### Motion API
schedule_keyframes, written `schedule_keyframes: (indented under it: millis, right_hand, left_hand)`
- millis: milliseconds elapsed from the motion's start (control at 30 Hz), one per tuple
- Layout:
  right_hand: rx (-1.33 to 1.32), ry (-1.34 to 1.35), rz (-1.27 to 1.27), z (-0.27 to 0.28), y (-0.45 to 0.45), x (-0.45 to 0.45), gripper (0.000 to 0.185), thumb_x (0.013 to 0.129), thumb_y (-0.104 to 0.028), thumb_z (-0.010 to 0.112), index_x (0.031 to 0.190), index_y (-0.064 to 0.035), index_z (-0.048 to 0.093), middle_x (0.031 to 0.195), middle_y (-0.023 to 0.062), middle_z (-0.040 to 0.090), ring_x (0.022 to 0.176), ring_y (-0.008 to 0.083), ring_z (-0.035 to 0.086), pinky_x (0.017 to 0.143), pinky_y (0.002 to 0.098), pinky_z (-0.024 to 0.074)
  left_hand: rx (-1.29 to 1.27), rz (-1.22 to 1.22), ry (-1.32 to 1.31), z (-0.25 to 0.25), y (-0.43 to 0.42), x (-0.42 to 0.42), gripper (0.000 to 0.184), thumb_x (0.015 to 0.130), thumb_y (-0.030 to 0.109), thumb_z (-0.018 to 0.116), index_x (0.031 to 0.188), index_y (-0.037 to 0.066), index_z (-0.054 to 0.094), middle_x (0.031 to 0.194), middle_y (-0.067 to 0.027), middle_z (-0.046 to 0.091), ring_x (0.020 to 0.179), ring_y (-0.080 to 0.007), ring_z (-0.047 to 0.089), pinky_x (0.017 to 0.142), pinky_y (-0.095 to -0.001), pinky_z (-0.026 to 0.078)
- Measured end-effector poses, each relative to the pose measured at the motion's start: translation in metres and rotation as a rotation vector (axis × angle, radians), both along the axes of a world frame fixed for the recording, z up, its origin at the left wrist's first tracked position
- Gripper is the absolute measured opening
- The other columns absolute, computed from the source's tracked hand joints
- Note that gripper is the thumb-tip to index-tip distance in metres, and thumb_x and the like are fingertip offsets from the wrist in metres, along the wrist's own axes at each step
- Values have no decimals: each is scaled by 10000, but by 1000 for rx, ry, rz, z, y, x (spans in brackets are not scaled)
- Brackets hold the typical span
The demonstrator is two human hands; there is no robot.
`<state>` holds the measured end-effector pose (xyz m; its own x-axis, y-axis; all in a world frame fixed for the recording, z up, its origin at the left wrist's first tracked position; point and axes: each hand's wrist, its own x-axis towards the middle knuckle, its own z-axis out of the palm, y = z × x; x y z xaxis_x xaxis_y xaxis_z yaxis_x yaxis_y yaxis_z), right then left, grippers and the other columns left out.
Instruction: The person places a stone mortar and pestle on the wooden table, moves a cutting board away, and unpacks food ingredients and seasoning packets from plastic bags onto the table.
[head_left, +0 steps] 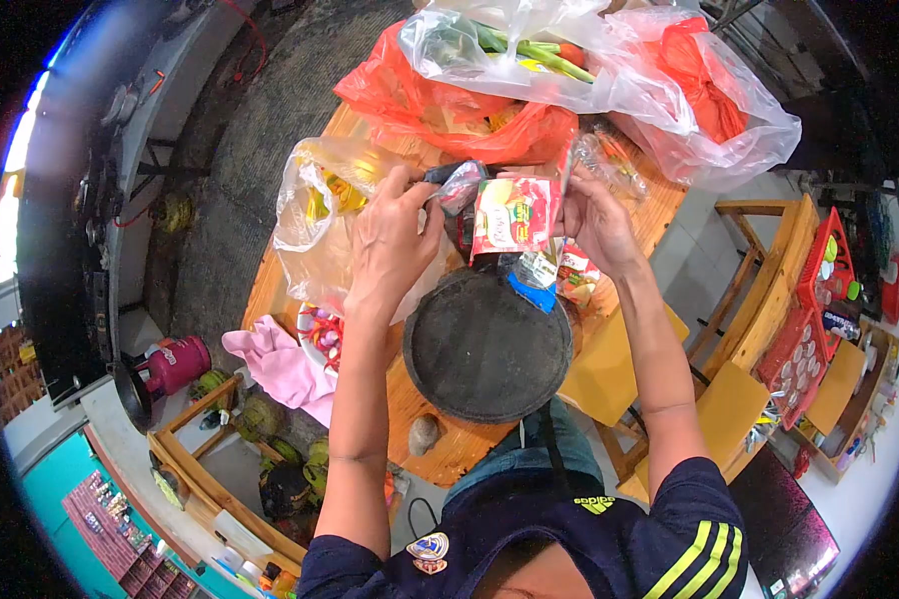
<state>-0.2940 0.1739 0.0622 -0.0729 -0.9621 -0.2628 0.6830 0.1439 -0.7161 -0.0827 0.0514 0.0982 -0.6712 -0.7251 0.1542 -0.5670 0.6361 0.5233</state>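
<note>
My left hand (395, 235) is closed at the fingertips on a small dark plastic packet (460, 187), above the wooden table (440, 454). On the other side, my right hand (597, 222) pinches the edge of a red and white sachet (512, 215), which hangs beside the dark packet. Below both hands a round black tray (487, 344) lies near the table's front edge. Between the tray and my right hand are a clear packet with a blue end (535, 280) and another red packet (576, 272). What lies behind the sachet is hidden.
Red plastic bags (420, 105) and a clear bag with green vegetables (529, 50) cover the table's far side. A clear bag (315, 215) with yellow packs is at left, near a pink cloth (282, 364). A stone (425, 435) sits in front. Yellow seats (619, 369) stand at right.
</note>
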Motion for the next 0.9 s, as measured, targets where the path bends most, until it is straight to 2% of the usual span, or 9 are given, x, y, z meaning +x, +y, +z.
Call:
schedule_keyframes:
  millis: [100,200,300,433,467,500,667,767,900]
  right_hand:
    - [61,-122,-72,-23,11,-9,250,993,-269,337,1141,-97,442,1262,170,553,966,238,644,849,381,528]
    - [-224,-295,-11,-29,14,-11,393,1012,-350,316,1210,-57,488,1296,167,543,1120,244,569,979,411,444]
    - [-422,-349,25,-14,18,-12,456,1015,-381,341,1259,-35,510,1321,169,526,1191,255,533,1029,432,414]
    - [-324,-266,-62,-3,42,-30,417,989,-347,440,1261,-38,504,1333,182,517,1196,259,528,1029,432,412]
    - [-201,-182,-164,19,48,-30,360,963,-277,499,1249,-59,482,1271,155,563,1144,229,567,984,390,456]
    - [-183,-113,-199,16,58,-39,331,962,-267,492,1227,-68,480,1242,142,575,1120,204,572,960,370,467]
    - [75,234,-501,-19,101,-73,243,947,-166,519,1175,-92,477,1115,54,612,1031,114,588,891,320,503]
    - [193,187,-558,-62,116,-76,237,938,-132,536,1166,-102,480,1117,42,604,1020,130,592,894,329,504]
    - [90,-97,-658,-80,107,-64,243,917,-105,554,1149,-108,483,1117,42,588,1037,151,588,897,359,505]
  left_hand:
    - [-1,-6,7,1,0,0,135,800,68,627,909,1,671,959,-111,595,893,-296,612,751,-404,496]
    - [-14,7,-14,-1,1,-2,133,795,60,631,903,-4,674,971,-112,593,901,-287,612,762,-400,495]
    - [-16,3,6,-3,1,-2,138,791,59,632,904,-6,677,996,-114,595,911,-281,614,768,-396,497]
    - [-6,6,17,-2,0,-4,146,790,58,633,913,-6,680,1020,-115,599,919,-280,615,776,-391,498]
    - [-1,4,21,0,0,-4,148,793,58,633,917,-6,681,1021,-115,601,921,-282,616,778,-391,497]
    - [2,4,25,0,0,-3,149,795,59,632,920,-5,681,1022,-116,603,924,-284,616,780,-391,497]
    - [79,61,-7,-2,-2,0,141,820,75,622,934,8,674,992,-110,611,865,-307,627,747,-396,498]
    - [75,73,-15,-2,-2,0,137,830,84,617,938,19,672,978,-104,614,830,-315,630,724,-397,499]
    - [49,94,17,-6,-2,0,138,838,91,615,946,29,675,974,-98,618,809,-304,636,712,-390,502]
